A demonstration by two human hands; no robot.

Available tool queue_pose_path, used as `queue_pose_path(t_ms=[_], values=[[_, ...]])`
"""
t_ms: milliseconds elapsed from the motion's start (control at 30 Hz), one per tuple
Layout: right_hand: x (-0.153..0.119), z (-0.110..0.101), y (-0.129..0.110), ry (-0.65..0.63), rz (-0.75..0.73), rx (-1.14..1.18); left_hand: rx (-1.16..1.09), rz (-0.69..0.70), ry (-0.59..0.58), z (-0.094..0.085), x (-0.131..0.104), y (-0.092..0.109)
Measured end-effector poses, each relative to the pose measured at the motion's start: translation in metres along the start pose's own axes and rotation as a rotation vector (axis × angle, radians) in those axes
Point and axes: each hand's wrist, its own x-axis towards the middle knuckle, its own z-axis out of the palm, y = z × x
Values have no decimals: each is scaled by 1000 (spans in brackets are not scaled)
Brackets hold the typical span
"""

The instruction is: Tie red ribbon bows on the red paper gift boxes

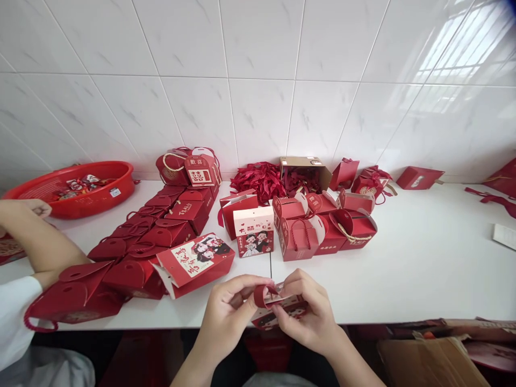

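Note:
Close to the table's front edge, my left hand (231, 309) pinches a dark red ribbon (261, 295), which curls in a loop at the top of a small red gift box (266, 321). My right hand (305, 309) grips the same box at its top from the other side, fingers bent near the ribbon. The box has a cartoon print on its front, partly covered by my fingers. Just beyond my hands stands an upright box with a cartoon couple (255, 242). Left of that, a larger printed box (197, 260) lies tilted.
Rows of red boxes (153, 220) fill the left side. A red basin (97, 188) holds small wrapped items, beside a co-worker's arm (48, 236). Red ribbons (258, 180) and a cardboard box (325, 174) sit by the tiled wall. Handled boxes (298, 239) stand right of centre.

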Motion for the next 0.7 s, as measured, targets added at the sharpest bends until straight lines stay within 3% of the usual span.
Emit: queue_pose_path(t_ms=[167,300,533,700], values=[[-2,0,1,7,4,8,-86,-9,130,8,-4,7],[-2,0,1,16,11,2,-88,12,166,9,-5,6],[-1,-1,0,20,-26,4,-15,57,2,-1,-5,-6],[-4,1,1,91,-56,-19,-3,241,-147,-1,-6,-10]])
